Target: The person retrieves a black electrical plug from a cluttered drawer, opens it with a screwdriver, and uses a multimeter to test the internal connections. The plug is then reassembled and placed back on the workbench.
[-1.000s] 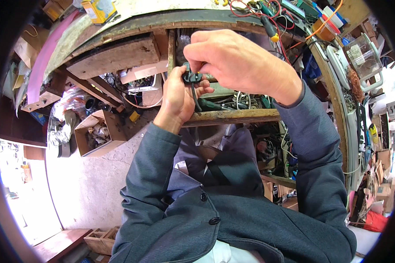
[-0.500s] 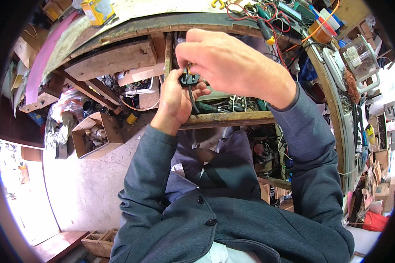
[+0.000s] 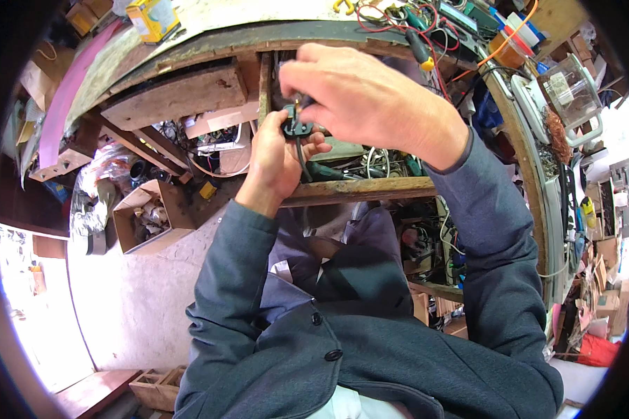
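My left hand (image 3: 271, 159) is closed round a small black electrical plug (image 3: 299, 130), palm up, with the thumb along its side. From the plug's lower end a dark cable (image 3: 302, 159) hangs down over the fingers. Just above the plug is my right hand (image 3: 360, 98), its thumb and forefinger bent together close to the top of the plug. A small brass-coloured bit shows near those fingertips; what they grip is mostly hidden. Both hands are over an open wooden drawer (image 3: 377, 189) filled with tools and wires.
The workbench (image 3: 258, 29) runs across the top, with a yellow box (image 3: 154, 19) and tangled red leads (image 3: 381, 26) on it. A clear blender jug (image 3: 569, 91) stands at the right. On the floor at left is a cardboard box (image 3: 154, 216) of parts.
Both hands have shifted very slightly to the left with the plug. The right fingertips have turned a little above it, while the left hand keeps its hold.
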`<state>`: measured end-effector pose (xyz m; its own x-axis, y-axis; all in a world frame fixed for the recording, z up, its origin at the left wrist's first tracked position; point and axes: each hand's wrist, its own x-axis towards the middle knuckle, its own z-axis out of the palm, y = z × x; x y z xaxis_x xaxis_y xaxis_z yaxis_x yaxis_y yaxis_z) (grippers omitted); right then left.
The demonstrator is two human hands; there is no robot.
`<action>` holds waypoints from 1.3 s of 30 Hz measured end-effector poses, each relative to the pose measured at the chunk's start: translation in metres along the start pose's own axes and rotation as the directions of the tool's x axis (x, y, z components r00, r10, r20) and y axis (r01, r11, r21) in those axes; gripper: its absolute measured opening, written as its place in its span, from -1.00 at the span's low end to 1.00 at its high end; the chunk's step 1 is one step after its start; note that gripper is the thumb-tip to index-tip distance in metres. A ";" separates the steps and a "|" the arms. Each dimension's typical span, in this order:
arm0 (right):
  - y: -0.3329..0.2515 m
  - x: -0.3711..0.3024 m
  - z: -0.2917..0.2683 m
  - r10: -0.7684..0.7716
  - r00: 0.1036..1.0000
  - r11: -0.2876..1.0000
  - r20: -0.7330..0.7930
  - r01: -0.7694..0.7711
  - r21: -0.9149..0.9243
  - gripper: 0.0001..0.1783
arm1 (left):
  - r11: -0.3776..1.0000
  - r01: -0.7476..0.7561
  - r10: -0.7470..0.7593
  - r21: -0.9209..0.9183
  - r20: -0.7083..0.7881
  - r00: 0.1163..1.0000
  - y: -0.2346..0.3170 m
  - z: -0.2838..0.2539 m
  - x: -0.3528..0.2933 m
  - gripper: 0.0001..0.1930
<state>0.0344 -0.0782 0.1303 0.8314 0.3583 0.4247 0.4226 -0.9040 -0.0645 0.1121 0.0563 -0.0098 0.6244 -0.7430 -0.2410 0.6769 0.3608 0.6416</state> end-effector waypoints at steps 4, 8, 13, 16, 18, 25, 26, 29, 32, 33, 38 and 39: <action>-0.007 0.000 -0.013 0.117 0.987 0.981 0.113 -0.097 -0.166 -0.82 | 1.000 0.019 -0.019 -0.019 0.000 1.000 0.000 0.004 -0.001 -0.61; 0.006 -0.003 0.002 -0.052 0.998 0.999 -0.039 0.052 0.009 -0.84 | 1.000 0.001 0.000 -0.012 0.018 1.000 0.001 0.004 0.000 -0.60; 0.005 -0.004 0.009 -0.021 0.996 0.999 -0.092 0.025 0.041 -0.82 | 0.999 -0.002 0.002 -0.035 0.020 1.000 0.001 0.007 -0.001 -0.62; -0.007 0.001 -0.005 0.194 0.977 0.973 0.091 -0.180 -0.144 -0.78 | 1.000 -0.007 0.008 0.021 -0.033 0.999 -0.001 0.002 0.002 -0.57; -0.003 0.005 -0.003 0.090 0.992 0.991 0.094 -0.079 -0.109 -0.76 | 1.000 -0.005 0.005 0.014 -0.051 0.999 -0.002 0.006 0.002 -0.59; 0.010 0.000 -0.003 -0.123 0.992 0.991 0.022 0.121 0.064 -0.82 | 1.000 -0.013 0.012 0.023 0.010 1.000 -0.002 0.005 0.002 -0.61; 0.011 0.000 -0.003 -0.126 0.992 0.987 0.028 0.122 0.105 -0.82 | 0.999 -0.019 0.019 0.028 0.018 1.000 -0.001 0.006 0.000 -0.61; -0.002 0.001 -0.009 0.094 0.989 0.996 0.110 -0.094 -0.006 -0.83 | 0.997 -0.022 0.023 0.071 -0.011 1.000 0.002 0.009 -0.002 -0.60; -0.011 0.013 -0.019 0.308 0.905 0.951 0.293 -0.281 -0.132 -0.83 | 0.999 0.013 -0.012 0.041 -0.026 1.000 0.000 0.004 0.001 -0.59; -0.012 0.016 -0.020 0.357 0.860 0.934 0.366 -0.319 -0.161 -0.82 | 0.999 0.029 -0.029 0.017 -0.022 0.999 0.000 0.002 0.002 -0.58; 0.008 -0.001 -0.006 -0.062 0.997 0.997 0.054 0.059 0.047 -0.81 | 1.000 0.003 -0.003 0.020 0.002 1.000 -0.001 0.006 0.002 -0.58; 0.007 -0.002 -0.006 -0.074 0.997 0.992 0.031 0.070 0.101 -0.82 | 1.000 -0.004 0.003 0.025 0.013 1.000 -0.001 0.005 0.002 -0.58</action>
<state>0.0337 -0.0863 0.1341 0.8086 0.4311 0.4003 0.5143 -0.8484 -0.1251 0.1107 0.0513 -0.0069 0.6217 -0.7488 -0.2296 0.6647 0.3493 0.6605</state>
